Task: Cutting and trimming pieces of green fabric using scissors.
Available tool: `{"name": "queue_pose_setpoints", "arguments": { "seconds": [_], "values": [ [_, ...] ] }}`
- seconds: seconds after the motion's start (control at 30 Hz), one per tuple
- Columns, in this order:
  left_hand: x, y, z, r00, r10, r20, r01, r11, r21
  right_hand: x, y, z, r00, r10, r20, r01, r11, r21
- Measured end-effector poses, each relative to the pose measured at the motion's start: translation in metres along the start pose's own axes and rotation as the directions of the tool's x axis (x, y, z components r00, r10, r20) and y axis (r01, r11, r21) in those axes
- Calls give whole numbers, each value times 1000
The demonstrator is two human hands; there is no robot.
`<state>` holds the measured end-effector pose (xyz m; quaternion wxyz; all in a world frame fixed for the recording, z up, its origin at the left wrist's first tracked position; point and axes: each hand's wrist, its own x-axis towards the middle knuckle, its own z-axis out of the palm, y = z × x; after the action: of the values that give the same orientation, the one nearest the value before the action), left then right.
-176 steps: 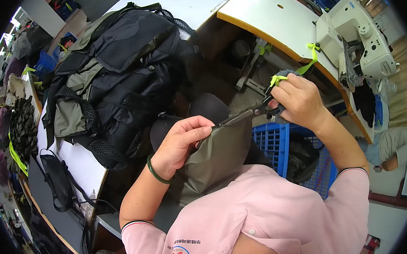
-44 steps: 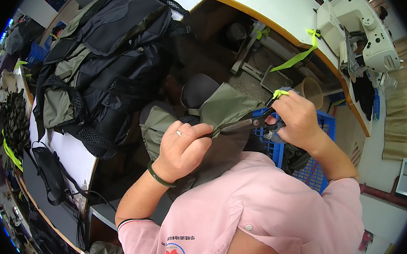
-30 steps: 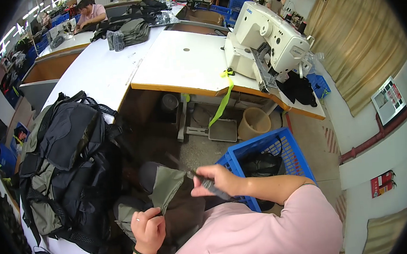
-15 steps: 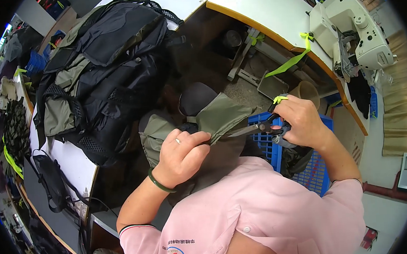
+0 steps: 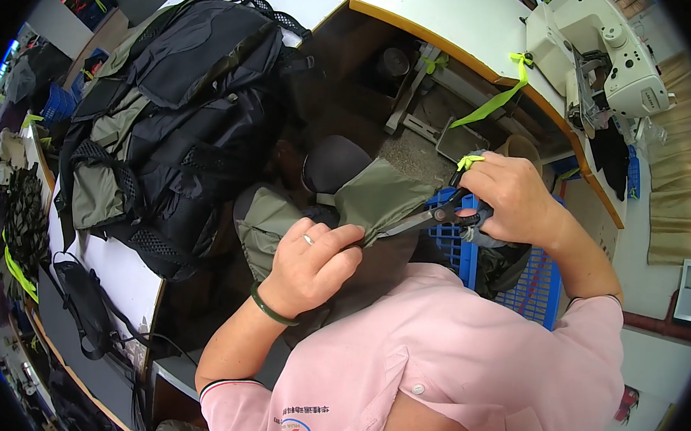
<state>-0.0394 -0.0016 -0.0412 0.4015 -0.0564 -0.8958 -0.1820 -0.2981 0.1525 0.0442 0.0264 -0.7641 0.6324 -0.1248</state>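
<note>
My left hand (image 5: pixel 314 259) is closed on the edge of an olive-green fabric piece (image 5: pixel 384 193), pinching it near its lower corner. Black cloth shows just behind those fingers. In my right hand (image 5: pixel 512 198) is a pair of scissors (image 5: pixel 443 213) with black handles and a yellow-green strip tied on. The blades reach left to the fabric's lower edge, with the tips close to my left fingers. Whether the blades have fabric between them I cannot tell. More olive fabric (image 5: pixel 264 221) hangs left of my left hand, beside a dark rounded part (image 5: pixel 337 165).
Black and olive backpacks (image 5: pixel 195 130) are heaped on the white table at left. A blue plastic crate (image 5: pixel 531 290) holding dark cloth stands below my right forearm. At upper right, a white sewing machine (image 5: pixel 603 53) sits by a curved white tabletop (image 5: pixel 435 9).
The scissors have shifted slightly left and down, bringing their tips nearer my left fingers at the fabric edge. My left hand stays almost in place, still gripping the fabric.
</note>
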Motion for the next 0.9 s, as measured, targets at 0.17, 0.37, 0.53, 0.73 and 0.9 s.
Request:
{"name": "queue_pose_setpoints", "arguments": {
  "seconds": [0.17, 0.37, 0.53, 0.73, 0.9],
  "values": [
    [0, 0, 0, 1000, 7, 5, -7, 1000, -3, 2, 1, -3, 998, -11, 55, 13, 999, -42],
    [1, 1, -2, 1000, 17, 23, -17, 1000, -7, 1, 3, -3, 1000, -12, 20, 13, 999, -34],
    [-1, 0, -1, 1000, 18, 4, -18, 1000, -9, 0, 10, -9, 995, 68, 77, -69, 998, 10],
    [-1, 1, -2, 1000, 9, -5, -9, 1000, -13, 7, 10, -5, 971, 218, 98, -237, 934, 267],
    [-2, 0, -2, 1000, -2, 11, 2, 1000, -31, 21, -1, 22, 968, 247, 37, -224, 791, 569]
  ]
}}
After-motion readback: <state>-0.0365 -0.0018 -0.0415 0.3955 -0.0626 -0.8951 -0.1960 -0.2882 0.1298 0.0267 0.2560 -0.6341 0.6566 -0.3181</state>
